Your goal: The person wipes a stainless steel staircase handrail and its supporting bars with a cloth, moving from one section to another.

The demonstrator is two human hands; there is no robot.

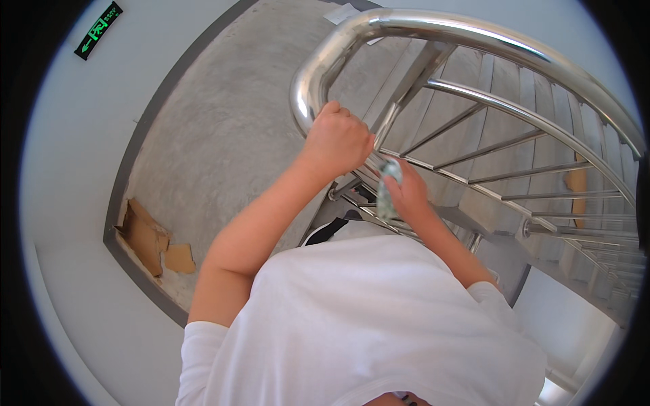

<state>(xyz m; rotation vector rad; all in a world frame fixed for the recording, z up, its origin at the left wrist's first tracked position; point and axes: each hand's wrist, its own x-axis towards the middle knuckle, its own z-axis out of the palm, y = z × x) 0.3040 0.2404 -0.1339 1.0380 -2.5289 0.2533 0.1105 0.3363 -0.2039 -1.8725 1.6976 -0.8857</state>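
My left hand (339,138) is wrapped around the thick stainless-steel handrail (307,89), just below its rounded bend. Lower and to its right, my right hand (412,192) holds a pale green and white cloth (388,195), which looks blurred. The cloth is against or very close to the rail's lower stretch; contact cannot be made out. From the bend, the handrail curves away to the upper right above a thinner steel rail (508,111) and several slanted balusters (452,122).
Concrete stairs (467,76) run beyond the railing. A bare concrete landing (213,127) lies to the left, with torn cardboard (144,238) by the grey skirting (114,205). White paper (341,13) lies near the top. A green lit exit sign (98,30) hangs on the wall.
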